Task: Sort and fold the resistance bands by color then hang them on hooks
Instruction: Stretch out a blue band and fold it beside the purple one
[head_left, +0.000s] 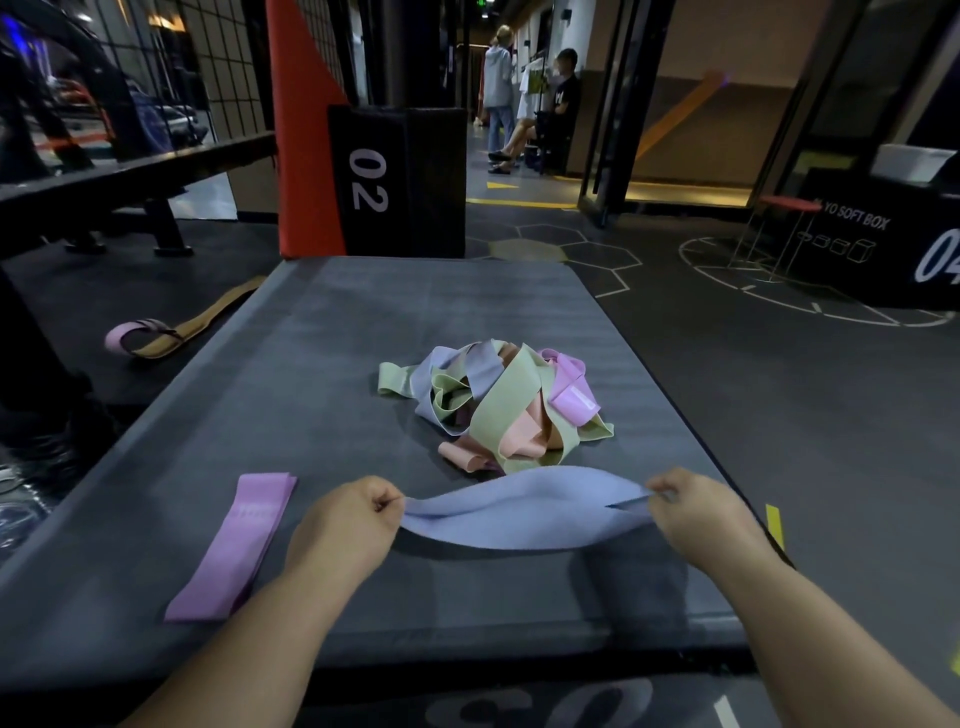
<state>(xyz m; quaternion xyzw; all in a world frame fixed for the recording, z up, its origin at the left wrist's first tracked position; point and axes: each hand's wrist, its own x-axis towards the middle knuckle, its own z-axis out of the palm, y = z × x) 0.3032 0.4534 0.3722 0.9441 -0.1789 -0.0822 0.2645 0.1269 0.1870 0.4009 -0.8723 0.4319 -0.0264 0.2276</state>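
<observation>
We hold the blue band (524, 514) spread over the near part of the bench (322, 364). The left grip (345, 525) is clenched on its left end and the right grip (696, 514) pinches its right end. The band sags in the middle and seems lifted clear, with a shadow beneath it. By the right grip its two layers gape apart.

Starting from the left, our left forearm passes just beside the pink band (234, 545), which lies flat on the bench, so a careless sweep could knock it askew. Both pinches take only the tips of the blue band; if we pull it taut the stretchy fabric may slip out and spring back. The open layers on the right would probably give us a crooked fold unless we line them up first. The band's far edge runs close to the pile (498, 410) of green, blue, peach and pink bands, and a loose peach strip at its near side could be dragged along.

On the floor left of the bench lies a tan strap (156, 335) with a pink loop. Behind the bench stands a black box (400, 176) marked 02, two people (519, 104) are down the corridor, and a soft box (883, 244) sits to the right. Nothing blocks the way to the pile, but we see no hooks from here
</observation>
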